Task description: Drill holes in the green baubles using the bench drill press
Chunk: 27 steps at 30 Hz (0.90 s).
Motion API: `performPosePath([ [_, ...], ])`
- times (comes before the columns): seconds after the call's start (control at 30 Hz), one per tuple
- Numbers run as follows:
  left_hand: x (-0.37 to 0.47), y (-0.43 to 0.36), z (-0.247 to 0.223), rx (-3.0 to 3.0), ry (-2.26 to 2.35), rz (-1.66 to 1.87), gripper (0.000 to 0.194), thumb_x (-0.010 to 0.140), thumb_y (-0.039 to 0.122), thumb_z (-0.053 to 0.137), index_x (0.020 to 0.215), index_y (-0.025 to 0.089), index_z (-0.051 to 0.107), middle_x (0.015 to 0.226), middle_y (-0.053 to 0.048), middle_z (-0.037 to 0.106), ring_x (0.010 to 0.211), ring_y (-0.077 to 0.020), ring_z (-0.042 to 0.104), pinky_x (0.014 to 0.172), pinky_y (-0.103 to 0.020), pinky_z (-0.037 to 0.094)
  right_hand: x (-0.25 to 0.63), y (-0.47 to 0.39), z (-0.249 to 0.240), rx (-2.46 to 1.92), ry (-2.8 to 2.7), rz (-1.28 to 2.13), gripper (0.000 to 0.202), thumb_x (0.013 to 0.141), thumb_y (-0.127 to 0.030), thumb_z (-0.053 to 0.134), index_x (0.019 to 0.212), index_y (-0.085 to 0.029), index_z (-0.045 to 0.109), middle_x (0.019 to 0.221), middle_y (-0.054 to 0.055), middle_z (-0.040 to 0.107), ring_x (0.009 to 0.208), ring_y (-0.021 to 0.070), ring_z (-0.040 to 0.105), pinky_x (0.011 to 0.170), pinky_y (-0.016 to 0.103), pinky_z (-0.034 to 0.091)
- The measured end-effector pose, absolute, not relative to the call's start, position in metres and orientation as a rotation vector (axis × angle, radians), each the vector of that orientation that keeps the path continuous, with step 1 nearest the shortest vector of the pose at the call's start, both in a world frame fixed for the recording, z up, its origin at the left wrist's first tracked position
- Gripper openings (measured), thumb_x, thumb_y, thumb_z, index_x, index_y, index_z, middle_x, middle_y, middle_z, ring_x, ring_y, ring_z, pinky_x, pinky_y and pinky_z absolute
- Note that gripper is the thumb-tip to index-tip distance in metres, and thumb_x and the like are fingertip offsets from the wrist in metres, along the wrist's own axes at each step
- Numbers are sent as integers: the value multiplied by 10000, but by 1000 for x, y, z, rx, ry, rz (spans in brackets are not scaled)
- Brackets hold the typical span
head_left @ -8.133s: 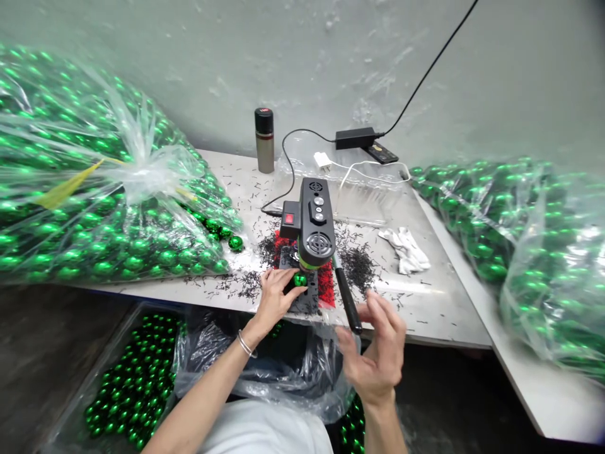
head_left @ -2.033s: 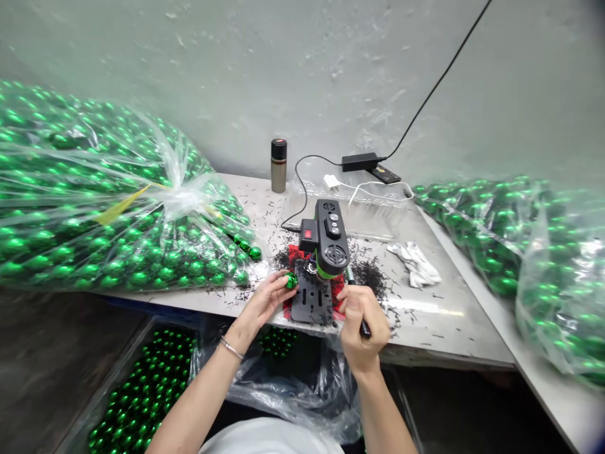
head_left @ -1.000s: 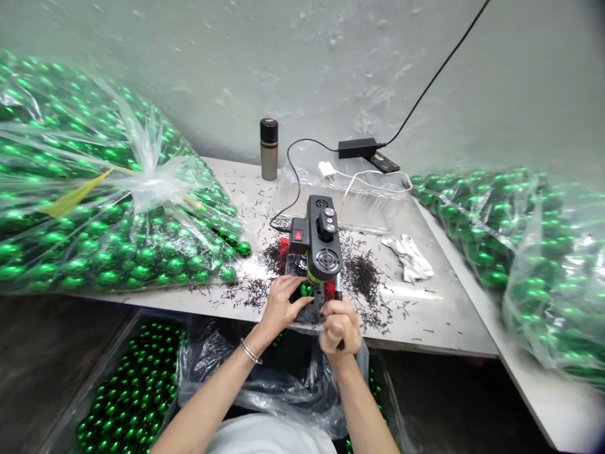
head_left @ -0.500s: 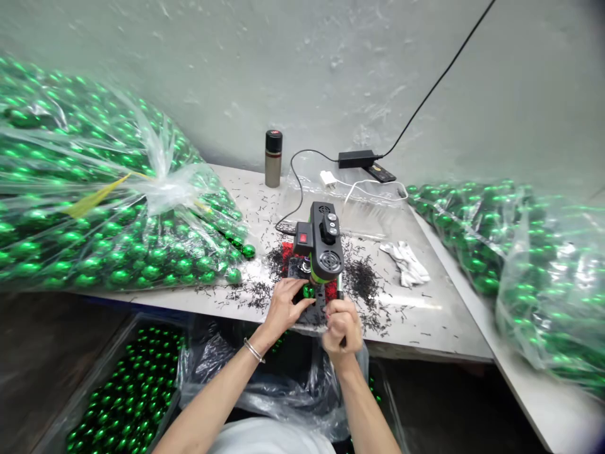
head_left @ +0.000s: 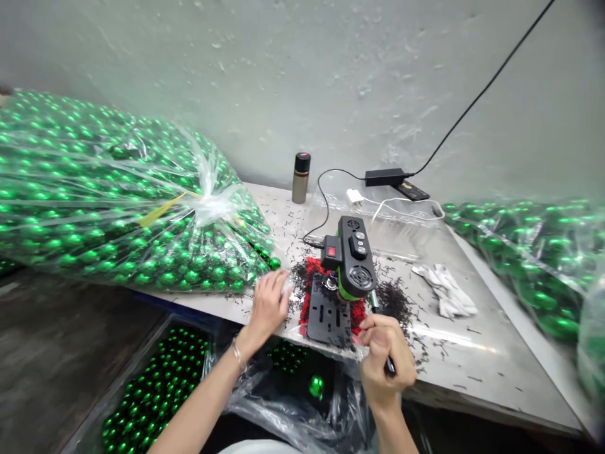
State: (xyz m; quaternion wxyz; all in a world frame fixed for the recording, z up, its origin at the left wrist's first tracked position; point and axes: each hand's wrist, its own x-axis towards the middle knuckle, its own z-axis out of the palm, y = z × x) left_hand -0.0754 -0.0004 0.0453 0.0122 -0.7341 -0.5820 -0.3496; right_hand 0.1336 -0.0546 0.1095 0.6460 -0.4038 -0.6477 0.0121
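Observation:
My left hand (head_left: 269, 304) is over the table beside the large bag, its fingers curled down and whatever is under them hidden. A loose green ball (head_left: 274, 263) sits just beyond the fingertips. My right hand (head_left: 387, 356) is wrapped round the black lever handle (head_left: 390, 367) of a small press machine (head_left: 355, 258). Under its head, the slotted black base plate (head_left: 327, 315) bears no ball and rests on a red mat (head_left: 312, 270). A single bright green ball (head_left: 316, 386) shows below the table edge, over the plastic-lined container.
A huge clear bag of green balls (head_left: 142, 221) fills the left, another (head_left: 534, 258) the right. Behind the machine are a bottle (head_left: 301, 180), a power adapter (head_left: 385, 176) and cables. Black bits and a white glove (head_left: 447, 290) lie on the table (head_left: 491, 359). A bin of balls (head_left: 155, 391) stands below.
My left hand has left the green ball at the machine and moved left to the bag's edge. That place on the plate is bare now. The view has shifted; my right hand still grips the lever.

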Motion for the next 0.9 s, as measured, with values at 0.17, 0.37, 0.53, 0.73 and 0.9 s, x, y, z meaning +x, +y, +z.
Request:
performPosePath([
  [0.17,-91,76,67,-2251,-2096,-302,217,922,152,489,1016,66,664,979,-219,665,970,-342,594,888,-481,434,135,-55,113,-930,-1531,1,283,890,-21,454,676,-200,503,605,-17,536,668,144,601,571,263,445],
  [0.37,-97,81,51,-2361,-2050,-372,241,867,80,508,1072,105,632,1114,-184,592,1003,-299,586,849,-405,487,137,-55,111,-922,-1538,-9,274,878,0,449,694,-197,494,610,-22,525,667,133,594,568,248,459],
  [0.53,-108,66,60,-2480,-2103,-1031,323,836,168,599,1157,147,627,1190,-124,545,928,-224,615,857,-376,517,138,-55,111,-936,-1563,-19,269,882,-12,452,693,-200,486,626,-20,540,664,130,598,580,254,456],
  [0.73,-81,26,67,-2480,-2563,-2220,537,778,481,736,1219,182,670,1066,-62,670,850,-164,637,772,-290,530,138,-55,113,-938,-1553,-10,268,882,-9,451,702,-204,486,627,-20,540,670,130,598,586,254,457],
  [0.9,-36,2,49,-2014,-3063,-2928,473,680,366,847,1074,143,705,914,-62,727,671,-106,650,560,-188,474,140,-55,116,-942,-1580,-14,255,887,-24,453,715,-206,503,649,-12,569,668,130,599,593,261,464],
])
